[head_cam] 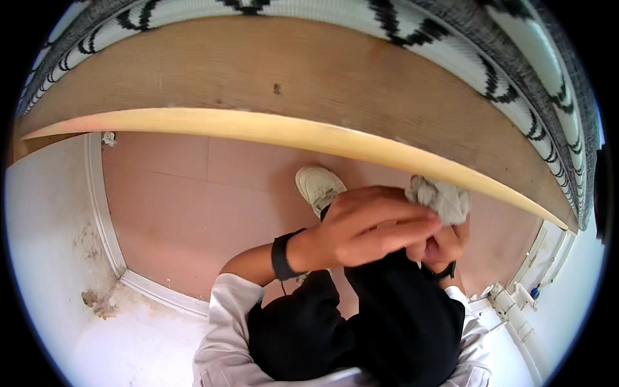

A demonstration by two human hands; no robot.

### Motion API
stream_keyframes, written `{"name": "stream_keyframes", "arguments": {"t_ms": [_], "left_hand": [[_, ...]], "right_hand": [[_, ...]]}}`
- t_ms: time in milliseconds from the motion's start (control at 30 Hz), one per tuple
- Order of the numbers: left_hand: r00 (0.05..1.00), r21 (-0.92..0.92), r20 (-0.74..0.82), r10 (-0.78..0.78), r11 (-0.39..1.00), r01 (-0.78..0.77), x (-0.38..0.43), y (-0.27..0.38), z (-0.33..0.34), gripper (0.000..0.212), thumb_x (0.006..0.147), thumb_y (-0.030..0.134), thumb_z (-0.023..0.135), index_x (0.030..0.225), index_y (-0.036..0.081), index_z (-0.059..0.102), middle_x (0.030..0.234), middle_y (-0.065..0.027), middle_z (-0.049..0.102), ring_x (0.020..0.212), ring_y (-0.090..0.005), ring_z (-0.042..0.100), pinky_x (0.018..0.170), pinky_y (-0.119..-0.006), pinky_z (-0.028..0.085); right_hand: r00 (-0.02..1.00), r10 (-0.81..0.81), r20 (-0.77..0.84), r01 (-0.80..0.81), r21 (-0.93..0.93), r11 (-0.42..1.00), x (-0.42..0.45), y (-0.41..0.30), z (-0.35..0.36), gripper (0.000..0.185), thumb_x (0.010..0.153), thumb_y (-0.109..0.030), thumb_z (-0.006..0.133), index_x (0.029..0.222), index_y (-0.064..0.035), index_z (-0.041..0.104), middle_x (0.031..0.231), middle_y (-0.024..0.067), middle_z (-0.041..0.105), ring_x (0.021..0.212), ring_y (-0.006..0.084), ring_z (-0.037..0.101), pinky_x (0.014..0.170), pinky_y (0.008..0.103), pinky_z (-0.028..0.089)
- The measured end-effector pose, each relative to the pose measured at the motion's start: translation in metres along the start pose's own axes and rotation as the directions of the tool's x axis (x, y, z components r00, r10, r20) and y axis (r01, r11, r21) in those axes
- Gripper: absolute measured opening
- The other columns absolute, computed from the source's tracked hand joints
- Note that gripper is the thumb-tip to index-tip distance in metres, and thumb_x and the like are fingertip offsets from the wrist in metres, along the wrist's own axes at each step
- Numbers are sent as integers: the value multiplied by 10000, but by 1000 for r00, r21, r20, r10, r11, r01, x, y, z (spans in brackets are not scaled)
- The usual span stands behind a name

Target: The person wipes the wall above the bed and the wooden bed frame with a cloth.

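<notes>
A crumpled grey-white cloth (442,198) is bunched up just in front of the wooden board's edge, right of centre. My right hand (445,246) is closed around its lower part, with a dark watch on the wrist. From the left, my left hand (372,227) reaches across, its long fingers touching the cloth's left side. Blur and overlap hide whether those fingers grip it. A black band (283,256) circles my left wrist. Below the hands are my knees in black trousers (406,309), and a pale shoe (319,186) stands on the floor.
A wooden board (217,63) with a pale yellow front edge (242,126) spans the view ahead. Black-and-white patterned fabric (319,17) lies along its far side. Beneath is a pink tiled floor (164,213). A stained white wall (53,232) stands left, pipes (512,309) right.
</notes>
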State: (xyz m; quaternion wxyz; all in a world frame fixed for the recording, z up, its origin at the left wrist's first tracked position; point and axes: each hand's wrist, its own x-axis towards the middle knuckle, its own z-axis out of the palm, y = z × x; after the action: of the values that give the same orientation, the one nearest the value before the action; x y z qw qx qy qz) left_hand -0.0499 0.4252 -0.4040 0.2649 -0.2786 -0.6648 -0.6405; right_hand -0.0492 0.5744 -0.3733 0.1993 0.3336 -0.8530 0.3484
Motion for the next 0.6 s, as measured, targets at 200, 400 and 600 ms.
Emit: {"name": "stream_keyframes", "arguments": {"t_ms": [200,400,600], "left_hand": [[992,35,5,124,992,-124,45,35,-5,260,609,14,719,852,38,632,850,-107,602,646,-190,617,571,-254,514],[968,357,-239,76,934,15,55,47,-13,212,648,-31,683,849,23,641,839,-79,597,605,-157,590,501,-214,487],[998,579,-39,-44,813,59,64,52,-59,309,693,-120,624,971,5,571,1079,-236,511,808,-292,627,674,-289,542]], "right_hand": [[936,-113,-334,122,7,992,36,-16,7,232,754,-87,620,924,64,577,931,214,573,810,300,592,691,337,487],[813,-39,-580,86,53,995,60,-26,26,347,738,-78,648,1030,83,554,953,226,557,824,274,598,697,316,504],[981,50,-189,-23,141,990,91,-37,15,415,613,110,645,1021,34,624,992,197,600,833,216,604,705,241,474]]}}
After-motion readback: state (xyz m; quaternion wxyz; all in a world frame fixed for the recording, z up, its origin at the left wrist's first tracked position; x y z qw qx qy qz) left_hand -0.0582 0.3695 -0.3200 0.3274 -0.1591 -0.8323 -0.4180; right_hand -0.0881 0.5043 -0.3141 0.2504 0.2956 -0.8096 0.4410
